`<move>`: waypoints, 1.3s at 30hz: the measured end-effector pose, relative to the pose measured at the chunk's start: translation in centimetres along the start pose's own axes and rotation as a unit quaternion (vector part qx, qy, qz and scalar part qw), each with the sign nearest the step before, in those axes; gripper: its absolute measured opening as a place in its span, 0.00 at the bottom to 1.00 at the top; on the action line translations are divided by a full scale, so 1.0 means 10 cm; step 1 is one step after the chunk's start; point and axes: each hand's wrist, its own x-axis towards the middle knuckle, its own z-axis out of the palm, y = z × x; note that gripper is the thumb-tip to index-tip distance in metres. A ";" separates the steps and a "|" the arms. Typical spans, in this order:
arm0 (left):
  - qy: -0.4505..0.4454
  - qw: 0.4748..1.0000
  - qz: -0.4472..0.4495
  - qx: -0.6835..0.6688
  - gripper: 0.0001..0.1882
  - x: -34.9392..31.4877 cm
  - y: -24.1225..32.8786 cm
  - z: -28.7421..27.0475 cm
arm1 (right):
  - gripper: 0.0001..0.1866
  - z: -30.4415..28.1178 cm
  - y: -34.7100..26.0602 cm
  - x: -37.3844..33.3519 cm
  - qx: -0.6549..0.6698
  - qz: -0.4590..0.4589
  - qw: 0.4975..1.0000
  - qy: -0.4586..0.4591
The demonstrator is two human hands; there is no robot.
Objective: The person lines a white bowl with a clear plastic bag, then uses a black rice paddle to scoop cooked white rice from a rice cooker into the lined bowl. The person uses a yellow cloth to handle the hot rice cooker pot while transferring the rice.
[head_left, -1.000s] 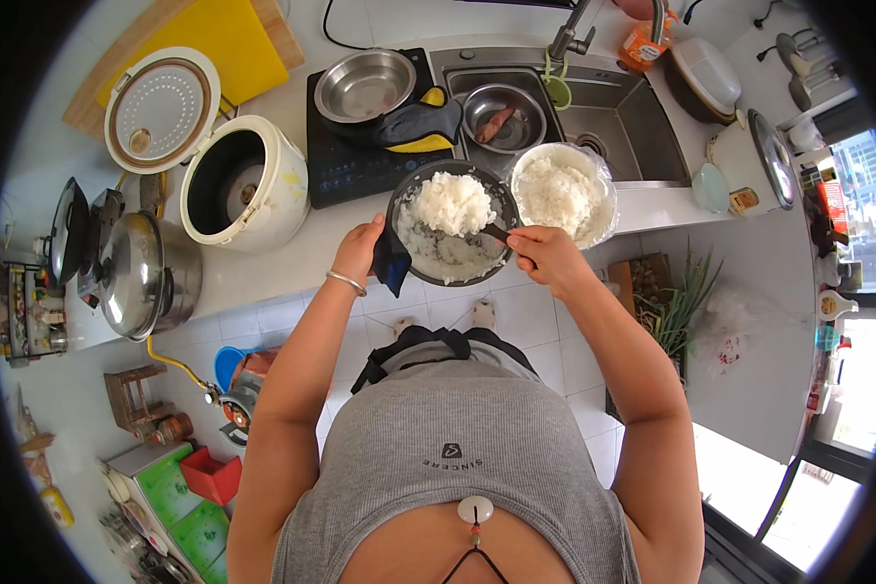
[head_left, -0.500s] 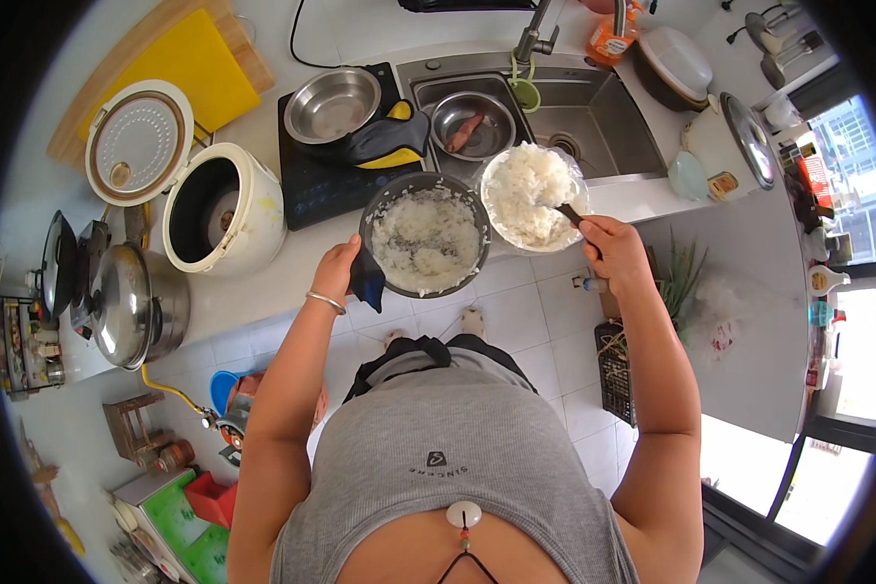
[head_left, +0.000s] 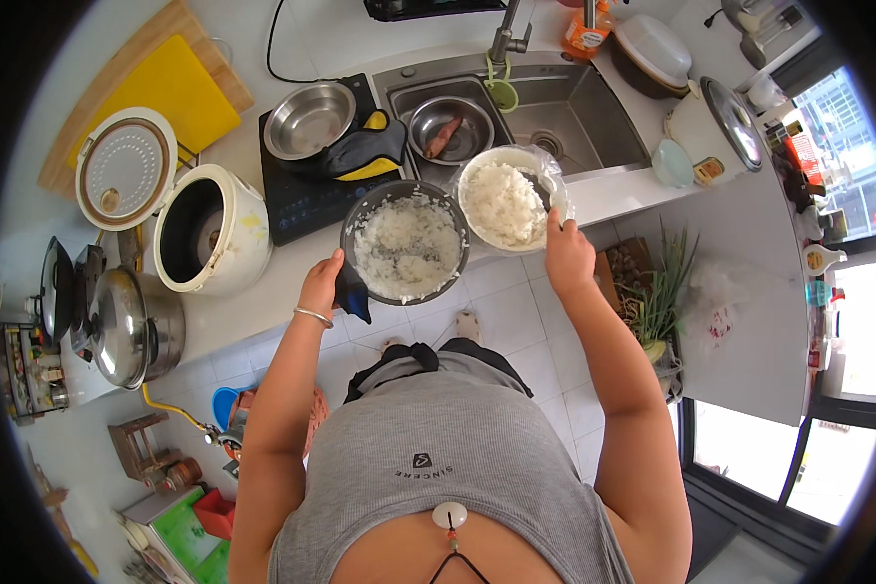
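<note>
My left hand point(head_left: 320, 285) is closed on a dark cloth pad point(head_left: 351, 292) pressed against the left rim of a dark inner pot point(head_left: 349, 216), which holds white rice point(head_left: 406, 245). Just right of the pot, touching or nearly so, is a bowl lined with clear plastic film point(head_left: 552, 162), heaped with more white rice point(head_left: 501, 203). My right hand point(head_left: 567, 255) is closed at that bowl's right rim around a dark rice paddle point(head_left: 537, 187). The paddle's blade lies over the rice; its handle is mostly hidden by my fingers.
Left of the pot stands an open rice cooker point(head_left: 213, 229) with its lid raised. Behind are a steel bowl point(head_left: 310, 121) and grey-yellow gloves point(head_left: 362, 153) on a black cooktop point(head_left: 287, 209). The sink point(head_left: 579, 107) holds a steel bowl point(head_left: 469, 117) with a sweet potato point(head_left: 443, 138).
My right hand has moved down and left, bringing the paddle to the bowl's right side; its blade now shows more. The whole view has shifted slightly. My left hand keeps its hold.
</note>
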 end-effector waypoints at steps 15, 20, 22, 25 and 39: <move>0.001 0.999 0.013 -0.043 0.15 0.01 -0.05 -0.03 | 0.19 -0.24 0.09 -0.14 0.270 0.063 0.959 0.052; -0.043 0.996 0.074 0.004 0.10 0.17 -0.14 -0.18 | 0.16 -0.49 0.15 -0.18 0.490 0.167 0.855 0.035; -0.048 0.993 0.107 0.031 0.10 0.19 -0.13 -0.14 | 0.16 -0.45 0.20 -0.19 0.560 0.173 0.810 0.030; -0.027 0.979 0.164 0.120 0.13 0.24 -0.21 -0.19 | 0.15 -0.63 0.09 -0.19 0.690 0.199 0.695 -0.027; -0.002 0.914 0.248 0.320 0.13 0.16 0.05 -0.05 | 0.11 -0.85 -1.49 0.50 0.044 -0.216 0.965 -0.139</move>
